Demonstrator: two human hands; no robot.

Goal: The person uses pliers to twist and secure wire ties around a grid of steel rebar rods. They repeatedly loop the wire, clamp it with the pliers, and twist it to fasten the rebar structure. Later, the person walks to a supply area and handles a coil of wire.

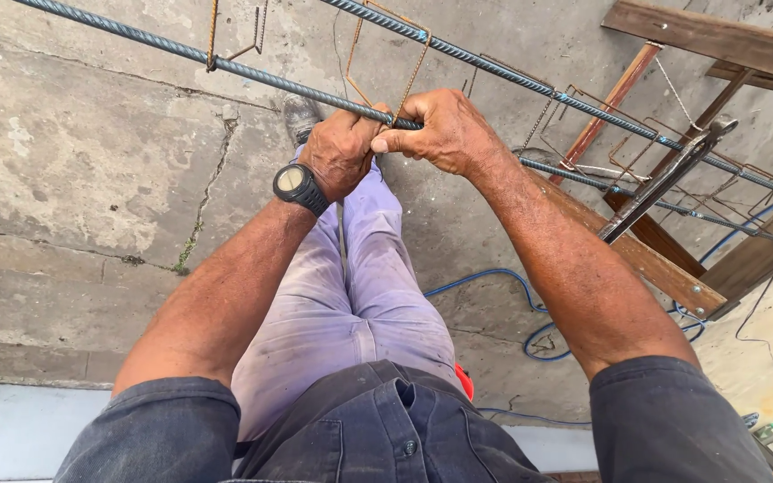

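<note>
Two hands meet on one ribbed steel bar [225, 64], which runs from 10 o'clock toward 4 o'clock across the view: the left hand [337, 148] is wrapped tight around it, the right hand [440, 132] pinching a thin rusty wire stirrup [404, 85] against it. The bar looks heavy, stiff and grippy (its ribs help); the stirrup looks light and bendable, best held at its corner.

cracked concrete floor [91, 161] | blue hose [494, 279] (looped) | wooden planks [717, 36]
</note>
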